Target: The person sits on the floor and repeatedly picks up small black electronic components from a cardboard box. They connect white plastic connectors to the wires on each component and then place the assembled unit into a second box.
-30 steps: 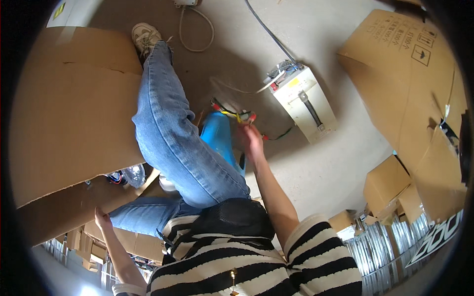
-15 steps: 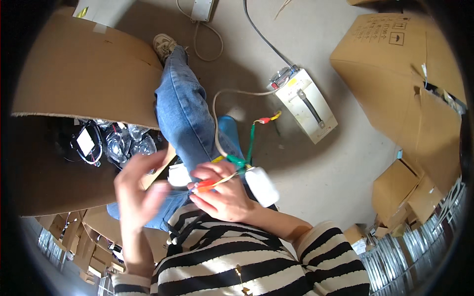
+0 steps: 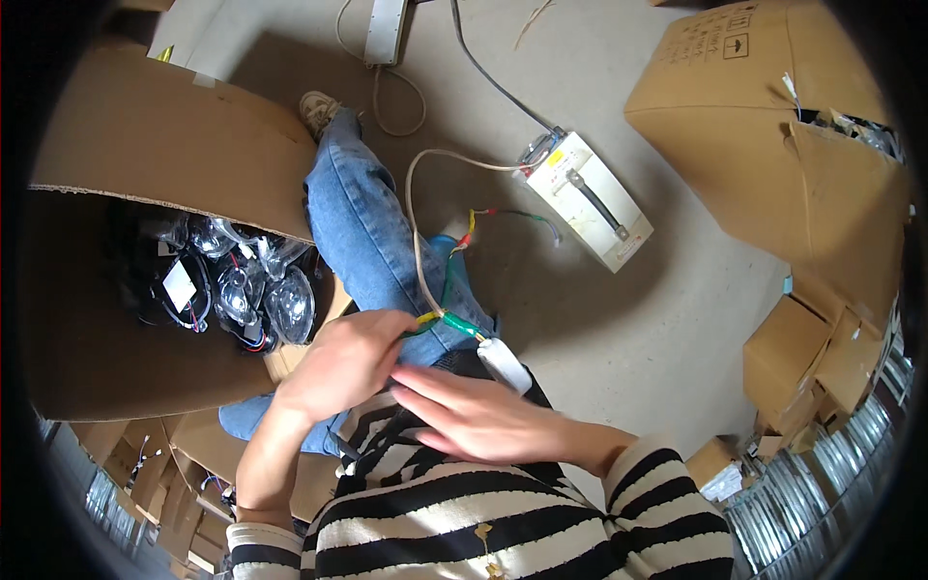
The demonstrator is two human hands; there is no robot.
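Note:
My left hand (image 3: 350,364) is closed in front of my lap, its fingertips turned down and mostly hidden. Next to its knuckles is the yellow-and-green taped end of a cable joint (image 3: 460,323); whether the fingers grip it is unclear. Slightly blurred, my right hand (image 3: 483,418) has its fingers stretched out toward my left hand, with nothing visible in them. A white plastic piece (image 3: 505,365) hangs from the green tape, above my right hand. From the joint, a thin lead with red and yellow connectors (image 3: 468,237) extends over the floor.
A white metal box with a black handle (image 3: 597,208) stands ahead, wired to the joint by a pale cable. On the left, an open carton (image 3: 174,126) holds bagged wire bundles (image 3: 242,290). Large cartons (image 3: 744,145) stand at right, with silvery stacked strips (image 3: 802,512) below.
My left hand has come right and closed beside my right hand. The orange-red connector at my right hand is out of sight. My right hand's fingers have straightened, and the loose lead has swung.

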